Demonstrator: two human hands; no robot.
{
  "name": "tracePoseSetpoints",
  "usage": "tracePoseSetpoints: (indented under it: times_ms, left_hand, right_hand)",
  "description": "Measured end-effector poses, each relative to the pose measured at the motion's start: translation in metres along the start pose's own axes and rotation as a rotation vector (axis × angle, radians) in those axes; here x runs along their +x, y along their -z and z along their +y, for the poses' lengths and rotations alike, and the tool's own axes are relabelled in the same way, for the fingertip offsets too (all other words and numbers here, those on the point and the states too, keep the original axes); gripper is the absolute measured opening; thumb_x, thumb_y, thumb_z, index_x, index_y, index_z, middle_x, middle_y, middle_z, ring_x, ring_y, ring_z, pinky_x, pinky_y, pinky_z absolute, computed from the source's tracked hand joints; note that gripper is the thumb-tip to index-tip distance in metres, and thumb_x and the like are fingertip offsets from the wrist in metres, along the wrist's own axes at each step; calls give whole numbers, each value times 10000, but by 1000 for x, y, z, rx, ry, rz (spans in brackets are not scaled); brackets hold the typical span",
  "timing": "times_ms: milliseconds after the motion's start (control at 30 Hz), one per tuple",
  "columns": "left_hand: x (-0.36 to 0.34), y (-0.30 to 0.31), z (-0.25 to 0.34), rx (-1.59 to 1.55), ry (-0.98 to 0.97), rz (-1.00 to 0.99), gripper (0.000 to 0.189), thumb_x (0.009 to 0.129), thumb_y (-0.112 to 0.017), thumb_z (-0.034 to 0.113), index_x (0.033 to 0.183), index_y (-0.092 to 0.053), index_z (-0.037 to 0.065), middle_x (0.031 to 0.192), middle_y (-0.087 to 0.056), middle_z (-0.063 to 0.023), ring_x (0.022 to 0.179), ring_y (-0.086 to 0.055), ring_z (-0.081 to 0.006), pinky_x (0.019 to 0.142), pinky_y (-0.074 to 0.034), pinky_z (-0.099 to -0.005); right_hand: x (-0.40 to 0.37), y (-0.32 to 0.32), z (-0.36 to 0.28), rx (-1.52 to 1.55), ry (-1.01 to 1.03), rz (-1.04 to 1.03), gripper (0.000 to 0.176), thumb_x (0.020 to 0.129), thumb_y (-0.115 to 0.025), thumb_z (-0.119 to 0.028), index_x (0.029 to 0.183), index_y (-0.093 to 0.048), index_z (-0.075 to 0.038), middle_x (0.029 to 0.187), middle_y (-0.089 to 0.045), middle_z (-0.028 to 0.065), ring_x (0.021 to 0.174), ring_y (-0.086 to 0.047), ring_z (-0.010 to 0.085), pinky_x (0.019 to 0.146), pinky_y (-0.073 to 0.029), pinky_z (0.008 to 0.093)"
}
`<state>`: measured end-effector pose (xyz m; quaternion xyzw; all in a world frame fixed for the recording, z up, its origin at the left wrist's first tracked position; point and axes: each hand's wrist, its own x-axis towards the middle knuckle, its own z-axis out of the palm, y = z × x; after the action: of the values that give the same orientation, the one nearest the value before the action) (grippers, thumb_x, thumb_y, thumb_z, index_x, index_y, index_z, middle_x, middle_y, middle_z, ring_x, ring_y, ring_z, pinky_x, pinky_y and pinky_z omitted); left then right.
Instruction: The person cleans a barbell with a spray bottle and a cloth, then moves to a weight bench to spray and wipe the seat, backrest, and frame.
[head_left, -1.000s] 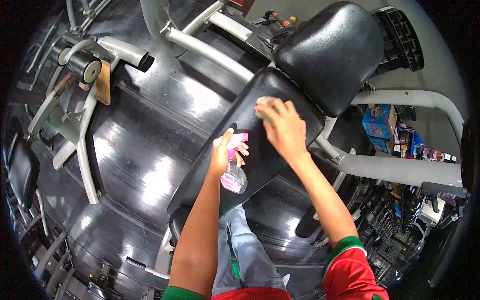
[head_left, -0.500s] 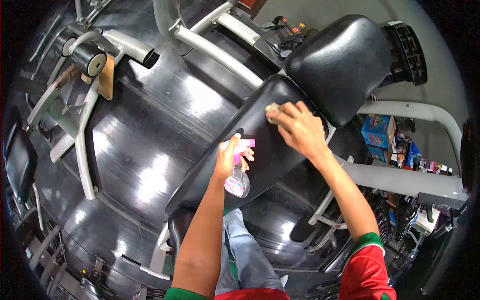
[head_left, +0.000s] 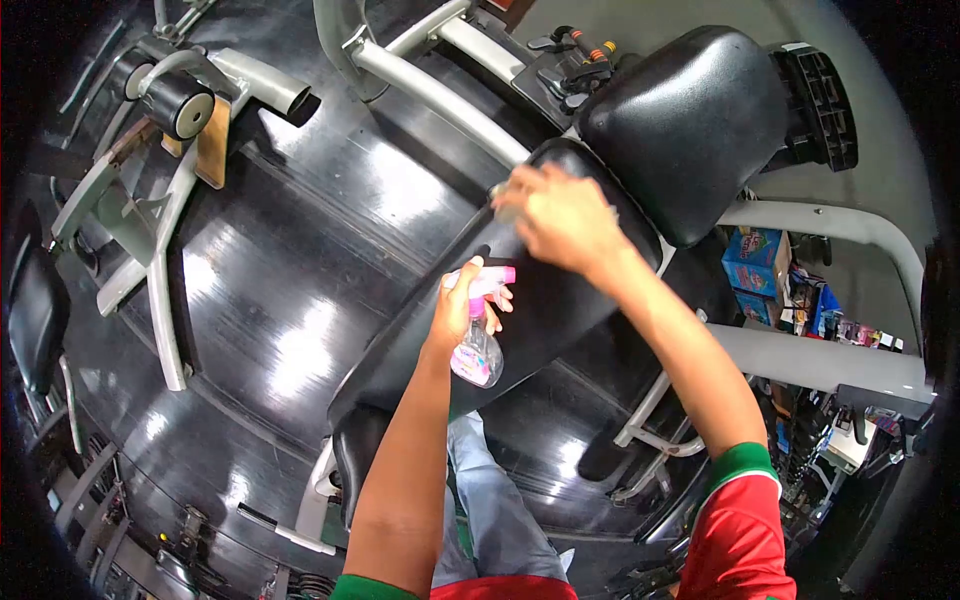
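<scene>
My left hand [head_left: 465, 302] is wrapped round the neck of a clear spray bottle [head_left: 478, 358] with a pink and white trigger head. The bottle stands out over the lower half of a long black padded bench [head_left: 415, 345]. Farther up the same pad, my right hand [head_left: 565, 215] presses near its far left edge, fingers closed. A bit of a pale cloth [head_left: 508, 212] shows under those fingers, mostly hidden and blurred. Just beyond the right hand rises the black padded backrest [head_left: 690, 125].
Grey metal frame tubes [head_left: 440, 95] run beside the bench, and another thick tube [head_left: 810, 358] lies at the right. A second exercise machine [head_left: 180, 200] stands at left on the black floor. Blue boxes [head_left: 752, 260] are stacked at right.
My right hand has slid up and left across the pad with the cloth, to its far left edge. The left hand and spray bottle have barely moved.
</scene>
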<state>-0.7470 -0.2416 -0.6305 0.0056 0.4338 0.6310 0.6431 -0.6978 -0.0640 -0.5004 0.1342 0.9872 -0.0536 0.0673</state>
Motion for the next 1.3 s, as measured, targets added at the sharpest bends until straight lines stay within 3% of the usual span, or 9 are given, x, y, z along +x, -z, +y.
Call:
tracePoseSetpoints:
  times_ms: [200, 300, 333, 400, 600, 800, 867, 1100, 1300]
  left_hand:
    - [-1, 1, -2, 89, -5, -28, 683, 969, -425, 554, 946, -630, -97, 740, -668, -196, 391, -554, -253, 416, -504, -366]
    - [-5, 5, -10, -29, -61, -53, 644, 1001, -404, 505, 1022, -643, -93, 783, -674, -190, 377, -537, -215, 379, -471, -326]
    - [-11, 8, -16, -54, -104, -14, 639, 999, -388, 501, 996, -648, -83, 762, -671, -186, 379, -540, -215, 376, -464, -329]
    - [-18, 26, -36, -33, -182, 22, 615, 1002, -391, 475, 947, -661, -75, 717, -665, -176, 370, -536, -216, 373, -458, -325]
    - [-35, 42, -27, 59, -34, 149, 637, 971, -417, 519, 882, -652, -66, 676, -648, -173, 361, -524, -229, 402, -484, -345]
    - [-50, 39, -25, 101, -57, 226, 605, 1008, -405, 476, 981, -660, -72, 725, -663, -158, 420, -560, -214, 441, -488, -328]
    - [-57, 38, -19, 29, -181, 432, 600, 1015, -397, 470, 1001, -663, -68, 731, -660, -148, 424, -555, -215, 453, -486, -322]
    - [-69, 32, 1, 287, -139, 481, 518, 1008, -462, 401, 914, -698, -50, 694, -659, -125, 408, -534, -171, 432, -463, -300]
    - [-66, 41, -19, 30, -102, 454, 571, 974, -445, 501, 927, -662, -26, 739, -663, -156, 404, -537, -204, 446, -489, -342]
  right_hand:
    - [27, -6, -11, -216, -166, -21, 173, 701, -678, -134, 847, -738, -63, 998, -664, 85, 913, -674, 296, 769, -576, 421]
    - [45, -24, -55, -33, -129, -323, 215, 703, -677, -204, 822, -745, -39, 927, -730, 155, 856, -733, 332, 787, -582, 429]
    - [51, -30, -73, -88, -105, -450, 323, 725, -733, -280, 1005, -781, -127, 1049, -752, 100, 986, -729, 246, 826, -570, 393]
    - [61, -32, -88, -199, -12, -556, 333, 753, -721, -314, 1021, -776, -124, 1056, -752, 91, 996, -727, 245, 842, -566, 393]
    - [83, 3, -35, -294, -361, -380, 192, 837, -688, -276, 976, -785, -186, 1005, -766, 33, 974, -734, 184, 763, -554, 305]
    - [66, -41, -87, -277, -161, -442, 193, 797, -730, -285, 944, -788, -175, 978, -760, 35, 947, -734, 208, 750, -557, 334]
    - [45, -61, -106, -234, -12, -365, 191, 780, -737, -270, 920, -787, -149, 1005, -740, 60, 932, -730, 223, 748, -560, 345]
    - [12, -16, -48, 84, -456, -42, 256, 826, -675, -283, 1039, -753, -165, 1042, -693, 111, 954, -701, 317, 855, -565, 443]
    - [13, -37, -66, -41, -316, 13, 205, 811, -708, -222, 1002, -736, -153, 1021, -650, 63, 945, -671, 292, 803, -579, 446]
